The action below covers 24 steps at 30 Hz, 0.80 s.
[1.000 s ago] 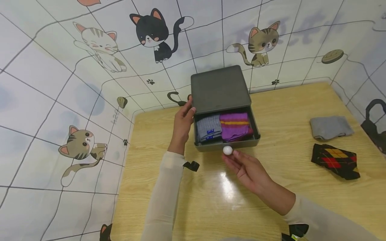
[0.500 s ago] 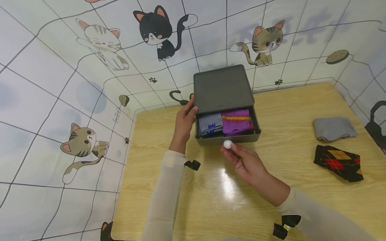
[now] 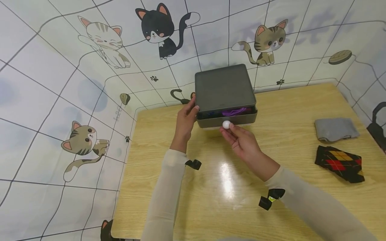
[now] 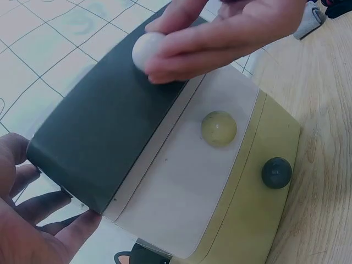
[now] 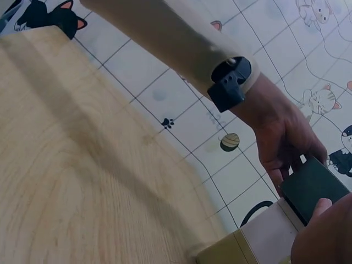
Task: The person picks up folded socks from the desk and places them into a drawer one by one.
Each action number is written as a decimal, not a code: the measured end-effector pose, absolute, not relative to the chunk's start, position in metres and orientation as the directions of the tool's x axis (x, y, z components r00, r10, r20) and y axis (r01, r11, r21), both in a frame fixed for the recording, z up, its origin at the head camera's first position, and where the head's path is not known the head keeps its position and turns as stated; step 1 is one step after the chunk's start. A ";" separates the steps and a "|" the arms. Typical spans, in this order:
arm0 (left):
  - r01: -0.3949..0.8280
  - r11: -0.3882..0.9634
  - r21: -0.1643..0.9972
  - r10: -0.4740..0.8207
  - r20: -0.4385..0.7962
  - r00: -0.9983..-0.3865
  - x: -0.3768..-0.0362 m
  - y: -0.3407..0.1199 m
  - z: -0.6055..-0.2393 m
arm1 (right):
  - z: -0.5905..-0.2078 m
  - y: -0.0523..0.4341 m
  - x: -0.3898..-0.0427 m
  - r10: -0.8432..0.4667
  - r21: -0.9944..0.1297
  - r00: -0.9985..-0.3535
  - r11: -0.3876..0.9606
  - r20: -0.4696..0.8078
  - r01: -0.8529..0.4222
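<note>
A dark grey drawer box (image 3: 224, 88) stands at the table's back edge against the wall. Its top drawer (image 3: 227, 120) is open only a crack, and a strip of purple sock (image 3: 233, 111) shows in the gap. My right hand (image 3: 241, 140) pinches the drawer's white knob (image 3: 226, 124), which the left wrist view shows between the fingertips (image 4: 148, 49). My left hand (image 3: 185, 120) grips the box's left front corner, thumb on one side and fingers (image 4: 55, 223) on the other. Two lower drawers, with a yellowish knob (image 4: 218, 128) and a dark knob (image 4: 276, 172), appear in the left wrist view.
A folded grey sock (image 3: 335, 129) and a black argyle sock (image 3: 339, 163) lie at the right of the wooden table (image 3: 211, 187). The cat-patterned wall (image 3: 90, 83) runs behind and to the left of the box.
My right hand has pushed the drawer by its knob almost all the way into the box, hiding the grey and purple socks. My left hand has stayed on the box's corner.
</note>
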<state>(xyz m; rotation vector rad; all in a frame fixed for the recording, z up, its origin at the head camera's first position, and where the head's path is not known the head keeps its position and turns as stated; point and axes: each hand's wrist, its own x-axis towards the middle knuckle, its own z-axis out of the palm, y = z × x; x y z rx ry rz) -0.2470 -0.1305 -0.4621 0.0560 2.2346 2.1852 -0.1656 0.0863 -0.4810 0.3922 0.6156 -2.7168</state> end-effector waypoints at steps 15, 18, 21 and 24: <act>0.010 -0.072 0.997 0.041 0.013 -0.999 -0.247 -0.132 -0.462 | -0.486 0.082 -0.195 -0.206 -0.409 -0.915 -0.845 -0.346 0.345; 0.014 -0.066 0.998 0.027 0.016 -1.000 -0.247 -0.133 -0.461 | -0.487 0.082 -0.196 -0.208 -0.426 -0.920 -0.837 -0.331 0.343; 0.016 -0.069 0.998 0.021 0.017 -1.000 -0.248 -0.132 -0.461 | -0.492 0.085 -0.195 -0.181 -0.442 -0.920 -0.834 -0.347 0.330; 0.014 -0.081 0.997 0.027 0.016 -0.999 -0.249 -0.131 -0.460 | -0.500 0.089 -0.192 -0.116 -0.466 -0.903 -0.825 -0.414 0.320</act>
